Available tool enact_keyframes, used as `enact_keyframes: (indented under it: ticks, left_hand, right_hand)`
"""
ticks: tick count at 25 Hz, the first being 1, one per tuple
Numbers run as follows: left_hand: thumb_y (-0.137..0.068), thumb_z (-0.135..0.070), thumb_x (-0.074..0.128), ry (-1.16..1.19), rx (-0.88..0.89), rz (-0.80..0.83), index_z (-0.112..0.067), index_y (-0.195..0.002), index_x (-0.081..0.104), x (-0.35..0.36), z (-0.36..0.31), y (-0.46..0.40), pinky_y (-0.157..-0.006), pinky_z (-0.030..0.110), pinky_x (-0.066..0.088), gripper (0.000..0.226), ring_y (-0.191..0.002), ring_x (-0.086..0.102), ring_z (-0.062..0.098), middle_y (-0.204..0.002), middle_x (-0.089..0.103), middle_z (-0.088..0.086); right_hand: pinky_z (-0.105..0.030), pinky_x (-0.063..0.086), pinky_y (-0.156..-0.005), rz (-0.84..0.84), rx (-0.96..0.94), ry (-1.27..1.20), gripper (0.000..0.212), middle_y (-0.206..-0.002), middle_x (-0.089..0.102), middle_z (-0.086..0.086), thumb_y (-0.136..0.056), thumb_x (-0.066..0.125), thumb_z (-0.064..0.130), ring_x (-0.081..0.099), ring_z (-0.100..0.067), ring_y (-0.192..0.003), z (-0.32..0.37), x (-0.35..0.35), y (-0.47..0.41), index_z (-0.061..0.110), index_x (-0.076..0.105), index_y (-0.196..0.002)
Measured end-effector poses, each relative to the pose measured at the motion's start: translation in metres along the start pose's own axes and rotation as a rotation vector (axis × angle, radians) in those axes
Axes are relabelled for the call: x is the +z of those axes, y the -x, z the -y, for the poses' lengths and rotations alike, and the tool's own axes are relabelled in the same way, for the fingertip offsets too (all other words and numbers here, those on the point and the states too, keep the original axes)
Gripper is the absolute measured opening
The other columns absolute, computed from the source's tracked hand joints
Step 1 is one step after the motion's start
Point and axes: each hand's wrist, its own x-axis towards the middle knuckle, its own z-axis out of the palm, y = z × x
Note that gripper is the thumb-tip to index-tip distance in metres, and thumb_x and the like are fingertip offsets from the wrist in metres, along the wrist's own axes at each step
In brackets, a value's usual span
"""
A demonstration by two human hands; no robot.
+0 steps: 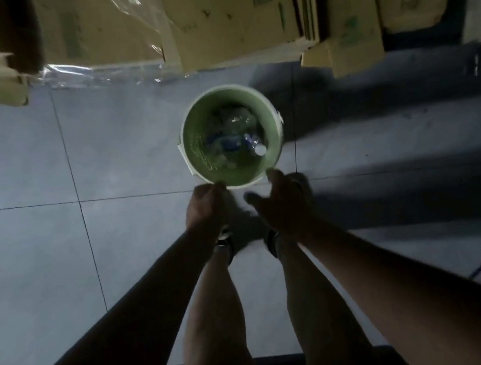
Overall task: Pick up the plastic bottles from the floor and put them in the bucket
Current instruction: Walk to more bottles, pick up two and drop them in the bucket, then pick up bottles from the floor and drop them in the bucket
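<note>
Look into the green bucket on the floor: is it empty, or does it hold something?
Not empty. Inside the bucket lie clear plastic bottles, one showing a white cap.
</note>
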Motion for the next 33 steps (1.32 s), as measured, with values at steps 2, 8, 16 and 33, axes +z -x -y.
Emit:
enact_keyframes:
  ticks: [2, 8, 16, 33]
  left_hand:
    - [-0.103, -0.028, 0.054, -0.23, 0.082, 0.035, -0.009, -0.1, 0.065, -0.012, 0.007, 0.032, -0.076, 0.045, 0.061, 0.022, -0.09, 0.069, 0.037, -0.096, 0.069, 0.015]
    - [-0.103, -0.026, 0.056, -0.623, 0.345, 0.192, -0.017, -0.126, 0.063, -0.063, -0.006, 0.153, -0.08, 0.037, 0.06, 0.026, -0.095, 0.07, 0.021, -0.113, 0.07, 0.006]
    - [-0.096, -0.032, 0.059, -0.512, 0.409, -0.075, -0.021, -0.127, 0.064, -0.131, -0.021, 0.311, -0.086, 0.035, 0.053, 0.032, -0.104, 0.067, 0.027, -0.118, 0.071, 0.003]
    - [-0.095, -0.049, 0.05, -0.177, 0.251, -0.317, -0.023, -0.131, 0.059, -0.139, 0.254, 0.498, -0.087, 0.035, 0.052, 0.045, -0.109, 0.065, 0.024, -0.122, 0.07, 0.0]
  right_hand:
    - [-0.037, 0.041, -0.11, 0.056, 0.013, 0.088, 0.072, -0.147, 0.051, -0.014, -0.094, 0.064, 0.049, 0.048, -0.029, -0.134, -0.002, -0.007, 0.038, 0.009, 0.041, -0.15]
    - [-0.042, 0.05, -0.099, 0.111, -0.173, 0.288, 0.049, -0.129, 0.061, -0.008, -0.092, 0.06, 0.044, 0.058, -0.025, -0.12, 0.037, -0.07, 0.142, 0.016, 0.054, -0.132]
    - [-0.04, 0.043, -0.103, 0.156, -0.422, 0.713, 0.049, -0.135, 0.051, 0.001, -0.09, 0.056, 0.047, 0.045, -0.023, -0.129, 0.108, -0.144, 0.255, 0.024, 0.053, -0.133]
    - [-0.033, 0.046, -0.094, 0.396, -0.739, 1.265, 0.037, -0.12, 0.061, 0.006, -0.089, 0.049, 0.053, 0.055, -0.018, -0.116, 0.118, -0.084, 0.426, 0.031, 0.057, -0.118]
